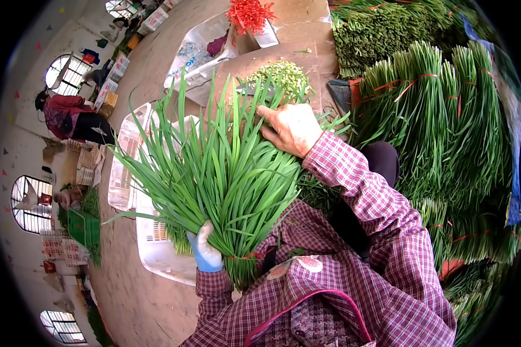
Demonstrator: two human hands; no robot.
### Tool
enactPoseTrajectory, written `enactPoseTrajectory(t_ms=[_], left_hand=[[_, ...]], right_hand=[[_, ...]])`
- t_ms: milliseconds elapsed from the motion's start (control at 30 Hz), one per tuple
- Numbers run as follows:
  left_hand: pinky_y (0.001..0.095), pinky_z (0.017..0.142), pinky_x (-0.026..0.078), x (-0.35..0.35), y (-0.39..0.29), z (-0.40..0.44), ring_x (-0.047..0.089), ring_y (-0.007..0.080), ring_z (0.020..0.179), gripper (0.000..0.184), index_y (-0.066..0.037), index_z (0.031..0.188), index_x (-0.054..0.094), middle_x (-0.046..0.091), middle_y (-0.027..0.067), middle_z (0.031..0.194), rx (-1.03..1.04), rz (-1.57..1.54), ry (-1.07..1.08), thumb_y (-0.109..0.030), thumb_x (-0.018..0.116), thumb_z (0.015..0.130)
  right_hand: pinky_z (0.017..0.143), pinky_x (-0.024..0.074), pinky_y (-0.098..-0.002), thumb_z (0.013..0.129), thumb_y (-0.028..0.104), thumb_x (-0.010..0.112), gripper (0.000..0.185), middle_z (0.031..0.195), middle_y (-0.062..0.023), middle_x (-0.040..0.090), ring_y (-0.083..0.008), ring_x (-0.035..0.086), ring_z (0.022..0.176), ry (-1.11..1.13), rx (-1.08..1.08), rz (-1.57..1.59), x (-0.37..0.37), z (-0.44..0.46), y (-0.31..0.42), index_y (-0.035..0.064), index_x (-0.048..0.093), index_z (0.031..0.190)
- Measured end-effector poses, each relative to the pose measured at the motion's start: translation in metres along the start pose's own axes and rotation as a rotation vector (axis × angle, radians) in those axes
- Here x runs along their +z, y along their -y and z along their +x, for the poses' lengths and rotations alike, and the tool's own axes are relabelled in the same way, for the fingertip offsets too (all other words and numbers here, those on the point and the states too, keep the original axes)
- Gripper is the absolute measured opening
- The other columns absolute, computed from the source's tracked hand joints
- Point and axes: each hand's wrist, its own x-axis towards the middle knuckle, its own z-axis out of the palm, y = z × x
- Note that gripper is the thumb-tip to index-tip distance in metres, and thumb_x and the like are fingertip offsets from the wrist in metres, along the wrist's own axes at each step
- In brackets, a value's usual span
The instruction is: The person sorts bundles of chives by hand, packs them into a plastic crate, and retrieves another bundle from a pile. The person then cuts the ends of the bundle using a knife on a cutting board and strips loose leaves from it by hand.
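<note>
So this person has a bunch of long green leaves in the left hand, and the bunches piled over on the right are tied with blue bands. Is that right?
Not quite: the bands around the bunches piled on the right are red, as the head view shows. The left hand does have a bunch of long green leaves.

Arched, barred windows (32, 211) are filled with bright daylight; the pale wall (11, 150) around them is dotted with what may be small pennants (17, 94), and the brown floor (118, 283) is softly lit.
</note>
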Motion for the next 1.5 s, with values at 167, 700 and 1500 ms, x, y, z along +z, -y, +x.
enactPoseTrajectory(t_ms=[167,700,1500], left_hand=[[0.0352,0.100,0.046,-0.003,0.002,0.001,0.058,0.0209,0.111,0.056,0.001,0.134,0.046,0.057,0.0118,0.125,0.013,0.000,0.004,-0.006,0.059,0.081],[0.0333,0.097,0.048,0.010,-0.002,0.000,0.059,0.0185,0.104,0.053,0.002,0.131,0.048,0.058,0.0097,0.119,0.016,0.010,0.006,-0.006,0.058,0.080],[0.0365,0.099,0.047,-0.014,-0.003,0.023,0.057,0.0217,0.113,0.050,0.000,0.133,0.047,0.056,0.0099,0.128,-0.031,-0.070,-0.084,-0.012,0.057,0.086]], right_hand=[[0.058,0.0479,-0.0495,0.088,0.033,0.059,0.023,0.061,-0.0178,0.060,-0.0385,0.063,0.063,-0.215,0.204,0.298,0.002,-0.001,-0.004,0.0103,0.060,0.094],[0.069,0.0525,-0.0395,0.076,0.019,0.072,0.023,0.081,-0.0043,0.067,-0.0275,0.067,0.078,0.298,0.020,0.375,-0.014,0.006,0.000,0.0099,0.068,0.097],[0.068,0.0509,-0.0357,0.088,0.032,0.065,0.025,0.079,-0.0101,0.066,-0.0236,0.064,0.072,-0.530,0.276,0.509,-0.008,0.012,-0.039,0.0073,0.069,0.092]])
